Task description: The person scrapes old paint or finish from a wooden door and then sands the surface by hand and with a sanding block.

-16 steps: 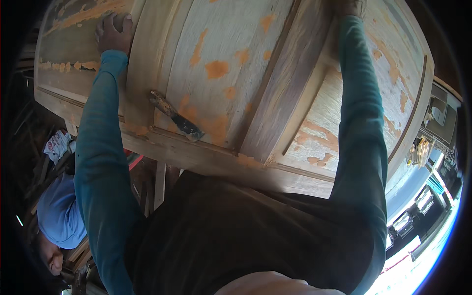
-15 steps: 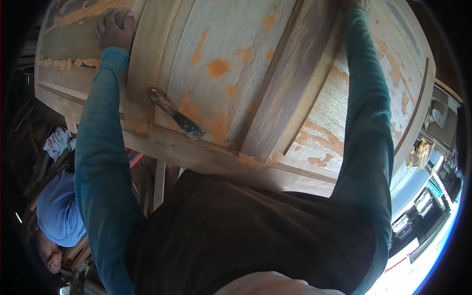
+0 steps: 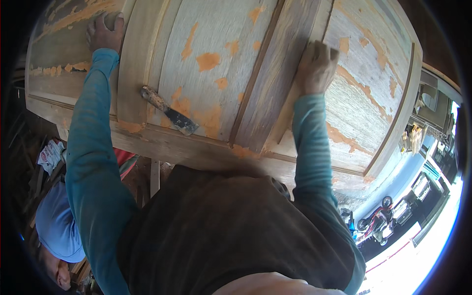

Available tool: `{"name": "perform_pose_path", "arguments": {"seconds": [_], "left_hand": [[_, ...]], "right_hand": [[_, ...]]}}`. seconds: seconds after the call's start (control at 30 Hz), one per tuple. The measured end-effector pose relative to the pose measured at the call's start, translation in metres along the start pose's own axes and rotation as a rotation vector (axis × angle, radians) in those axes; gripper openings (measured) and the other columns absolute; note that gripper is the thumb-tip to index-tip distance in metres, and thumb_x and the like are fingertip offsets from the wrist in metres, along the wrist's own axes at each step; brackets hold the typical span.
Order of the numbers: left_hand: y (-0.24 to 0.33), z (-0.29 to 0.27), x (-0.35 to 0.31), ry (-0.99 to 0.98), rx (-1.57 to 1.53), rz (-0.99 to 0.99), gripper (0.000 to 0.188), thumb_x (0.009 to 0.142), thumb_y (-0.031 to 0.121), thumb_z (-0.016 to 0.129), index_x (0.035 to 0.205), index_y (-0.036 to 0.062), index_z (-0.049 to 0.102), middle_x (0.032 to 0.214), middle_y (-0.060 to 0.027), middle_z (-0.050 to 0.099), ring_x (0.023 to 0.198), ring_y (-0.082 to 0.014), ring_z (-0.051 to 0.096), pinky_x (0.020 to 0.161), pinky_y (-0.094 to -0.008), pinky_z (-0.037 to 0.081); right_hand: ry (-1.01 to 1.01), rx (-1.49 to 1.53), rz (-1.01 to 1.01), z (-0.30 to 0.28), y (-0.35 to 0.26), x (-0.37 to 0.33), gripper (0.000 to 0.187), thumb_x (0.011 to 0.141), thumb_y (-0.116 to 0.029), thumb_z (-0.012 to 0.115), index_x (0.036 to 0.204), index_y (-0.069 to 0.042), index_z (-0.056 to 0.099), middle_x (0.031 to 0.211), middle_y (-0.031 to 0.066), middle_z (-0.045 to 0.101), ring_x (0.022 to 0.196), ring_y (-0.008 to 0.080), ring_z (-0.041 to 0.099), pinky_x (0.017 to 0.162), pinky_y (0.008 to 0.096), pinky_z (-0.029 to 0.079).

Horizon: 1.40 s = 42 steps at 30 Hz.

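A large wooden panelled piece, like a door (image 3: 221, 42), lies before me with orange filler patches over its pale panels. My left hand (image 3: 105, 34) rests on its left part, fingers apart, beside a raised wooden strip. Over the raised molding between the middle and right panels is my right hand (image 3: 317, 69), its fingers curled down and closed. Whatever it may hold is hidden beneath the fingers. A putty knife (image 3: 169, 110) with a worn, stained handle lies on the lower middle panel, between my hands and touched by neither.
At the lower left, another person in a blue shirt (image 3: 59, 221) is close by, near stacked wood and a white printed bag (image 3: 50, 156). Beyond the right edge, a red motorcycle (image 3: 378, 221) stands in bright light. The panel's near edge runs close against my dark shirt.
My right hand has come down along the strip toward me, from the top edge of view. My left hand stays on the panel. The whole view has shifted slightly.
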<state>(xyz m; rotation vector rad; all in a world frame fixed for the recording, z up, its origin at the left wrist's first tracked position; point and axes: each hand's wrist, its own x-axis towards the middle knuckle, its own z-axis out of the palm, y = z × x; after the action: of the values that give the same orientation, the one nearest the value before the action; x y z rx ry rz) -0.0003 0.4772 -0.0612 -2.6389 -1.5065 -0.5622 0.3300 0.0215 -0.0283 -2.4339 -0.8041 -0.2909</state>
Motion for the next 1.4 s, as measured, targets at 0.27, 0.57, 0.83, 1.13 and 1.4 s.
{"name": "perform_pose_path", "arguments": {"seconds": [0.27, 0.57, 0.83, 1.13, 1.4], "left_hand": [[0.022, 0.016, 0.015, -0.009, -0.054, 0.052, 0.073, 0.088, 0.064, 0.063, 0.143, 0.0166, 0.056, 0.152, -0.0214, 0.050, 0.145, -0.0434, 0.039, 0.121, -0.0534, 0.031], [0.002, 0.033, 0.016, -0.023, 0.097, -0.019, 0.068, 0.094, 0.065, 0.057, 0.146, 0.0213, 0.054, 0.159, -0.0128, 0.042, 0.146, -0.0369, 0.039, 0.121, -0.0543, 0.029], [0.007, 0.038, 0.021, -0.043, 0.174, -0.027, 0.077, 0.096, 0.069, 0.048, 0.153, 0.0180, 0.047, 0.163, -0.0128, 0.036, 0.150, -0.0382, 0.034, 0.121, -0.0552, 0.029], [0.014, 0.027, 0.016, 0.006, 0.037, 0.046, 0.079, 0.091, 0.066, 0.052, 0.151, 0.0152, 0.047, 0.160, -0.0188, 0.037, 0.150, -0.0424, 0.031, 0.123, -0.0566, 0.022], [0.025, 0.019, 0.011, 0.043, -0.060, 0.052, 0.082, 0.092, 0.068, 0.050, 0.152, 0.0121, 0.045, 0.158, -0.0247, 0.039, 0.148, -0.0447, 0.033, 0.122, -0.0584, 0.023]], "right_hand": [[0.142, -0.083, 0.081, 0.102, 0.097, 0.230, 0.030, 0.097, -0.031, 0.058, 0.108, -0.004, 0.069, 0.111, 0.0282, 0.064, 0.100, 0.0475, 0.064, 0.088, 0.0535, 0.052], [0.009, -0.016, 0.183, -0.023, -0.022, -0.057, 0.014, 0.097, -0.022, 0.061, 0.101, -0.008, 0.064, 0.106, 0.0200, 0.056, 0.095, 0.0424, 0.060, 0.086, 0.0524, 0.049], [-0.043, 0.046, 0.253, -0.084, -0.061, -0.176, 0.018, 0.097, -0.023, 0.063, 0.108, -0.009, 0.065, 0.111, 0.0194, 0.057, 0.102, 0.0412, 0.058, 0.090, 0.0521, 0.049], [-0.028, -0.022, 0.250, -0.077, -0.060, -0.179, 0.023, 0.095, -0.029, 0.066, 0.107, -0.011, 0.072, 0.107, 0.0167, 0.065, 0.100, 0.0398, 0.064, 0.090, 0.0495, 0.050], [0.020, -0.092, 0.153, -0.053, -0.043, -0.130, 0.021, 0.094, -0.027, 0.067, 0.104, -0.010, 0.072, 0.103, 0.0143, 0.064, 0.098, 0.0363, 0.064, 0.087, 0.0486, 0.050]]}}
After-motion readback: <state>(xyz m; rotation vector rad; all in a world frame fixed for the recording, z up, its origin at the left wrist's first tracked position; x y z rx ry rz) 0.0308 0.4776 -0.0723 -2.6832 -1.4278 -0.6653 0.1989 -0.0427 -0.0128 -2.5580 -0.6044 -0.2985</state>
